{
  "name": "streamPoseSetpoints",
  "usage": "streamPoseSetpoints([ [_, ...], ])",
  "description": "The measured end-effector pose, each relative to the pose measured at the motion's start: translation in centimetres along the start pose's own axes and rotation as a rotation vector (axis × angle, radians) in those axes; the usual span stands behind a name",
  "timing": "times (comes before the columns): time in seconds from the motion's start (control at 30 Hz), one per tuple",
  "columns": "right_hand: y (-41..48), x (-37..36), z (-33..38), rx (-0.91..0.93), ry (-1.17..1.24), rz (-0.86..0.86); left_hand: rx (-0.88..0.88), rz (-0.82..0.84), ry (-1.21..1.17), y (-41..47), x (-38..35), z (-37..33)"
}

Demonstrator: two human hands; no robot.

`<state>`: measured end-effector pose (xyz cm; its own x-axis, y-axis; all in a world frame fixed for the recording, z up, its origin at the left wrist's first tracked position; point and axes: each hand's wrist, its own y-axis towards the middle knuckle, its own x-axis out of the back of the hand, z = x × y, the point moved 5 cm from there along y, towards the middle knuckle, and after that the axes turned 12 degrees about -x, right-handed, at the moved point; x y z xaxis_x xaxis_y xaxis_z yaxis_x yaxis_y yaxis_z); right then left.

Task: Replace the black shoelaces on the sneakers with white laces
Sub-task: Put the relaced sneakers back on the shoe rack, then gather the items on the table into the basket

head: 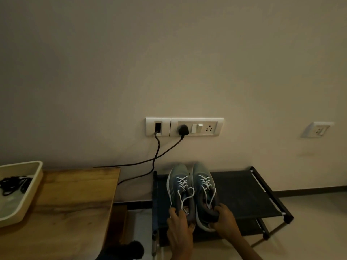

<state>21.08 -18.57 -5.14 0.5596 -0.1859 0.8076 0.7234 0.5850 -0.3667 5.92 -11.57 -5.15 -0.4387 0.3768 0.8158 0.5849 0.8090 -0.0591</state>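
The left hand (178, 222) curls round the heel of the left shoe (176, 177). The right hand (224, 217) grips the heel of the right shoe (201, 173) likewise. From each grip the shoe's long axis runs straight away, toe toward the wall (169, 72), the pair side by side on the rack (242, 192). White laces (183, 182) cross both (ends loose, untied). The black laces (13, 184) lie well left in the tray (38, 175), so letting go looks like the next move.
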Motion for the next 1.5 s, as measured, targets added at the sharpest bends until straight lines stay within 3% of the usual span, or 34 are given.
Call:
streamPoseSetpoints([
  [0.47, 1.0, 0.5, 1.6, -0.068, -0.202, 0.141, 0.027, 0.094, -0.029, 1.0, -0.2, 1.4],
  [0.57, -0.6, 2.4, 4.9, -0.085, -0.236, -0.03, 0.041, 0.119, -0.048, 1.0, 1.6, 0.8],
  [0.63, -2.1, 3.1, 8.8, 0.004, -0.16, -0.166, -0.002, 0.106, -0.039, 1.3, 5.0, 0.3],
  [0.73, -4.8, 1.7, 15.4, 0.18, -0.003, -0.131, -0.07, 0.017, -0.032, 1.5, 12.5, 1.1],
  [0.97, -12.1, -7.4, 29.5, 0.482, 0.015, 0.172, 0.039, -0.48, -0.134, -3.2, 28.2, 15.2],
  [1.13, -16.3, -14.8, 36.5, 0.672, -0.041, 0.309, 0.218, -0.768, -0.298, -8.0, 31.4, 26.9],
  [1.23, -18.1, -18.9, 39.7, 0.83, -0.141, 0.275, 0.387, -0.905, -0.276, -10.2, 31.7, 32.3],
  [1.33, -18.3, -22.5, 41.5, 0.981, -0.264, 0.218, 0.585, -0.907, -0.166, -11.8, 31.6, 37.4],
  [1.4, -18.1, -24.4, 42.4, 1.059, -0.363, 0.176, 0.613, -0.851, -0.144, -12.2, 31.7, 40.4],
  [1.5, -17.6, -26.4, 43.1, 1.133, -0.549, 0.155, 0.646, -0.593, -0.063, -11.5, 31.8, 44.2],
])
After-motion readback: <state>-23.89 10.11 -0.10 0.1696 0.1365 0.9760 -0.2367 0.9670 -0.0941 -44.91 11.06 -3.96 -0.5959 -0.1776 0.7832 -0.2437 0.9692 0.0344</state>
